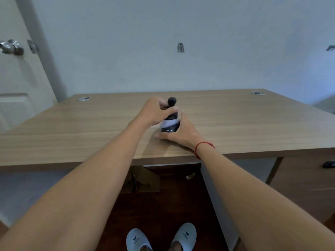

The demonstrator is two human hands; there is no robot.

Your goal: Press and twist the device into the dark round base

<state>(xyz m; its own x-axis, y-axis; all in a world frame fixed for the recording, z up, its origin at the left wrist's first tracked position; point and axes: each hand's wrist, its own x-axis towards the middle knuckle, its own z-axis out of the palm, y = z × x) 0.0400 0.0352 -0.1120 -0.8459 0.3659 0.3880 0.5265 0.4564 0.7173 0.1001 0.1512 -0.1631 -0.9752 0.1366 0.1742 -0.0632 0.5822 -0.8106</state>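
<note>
On the bench [235,124], I see my left hand [154,110] gripping the bottle [169,124] top, right hand [181,131] hugging its bottom (blurry), so a hard twist could tip it.

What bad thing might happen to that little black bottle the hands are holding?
The black bottle looks blurred, so it may be moving; if the right hand at its base slips, it could tip on the desk. The left hand grips near the cap; if that loosens, whatever is inside might spill.
</note>
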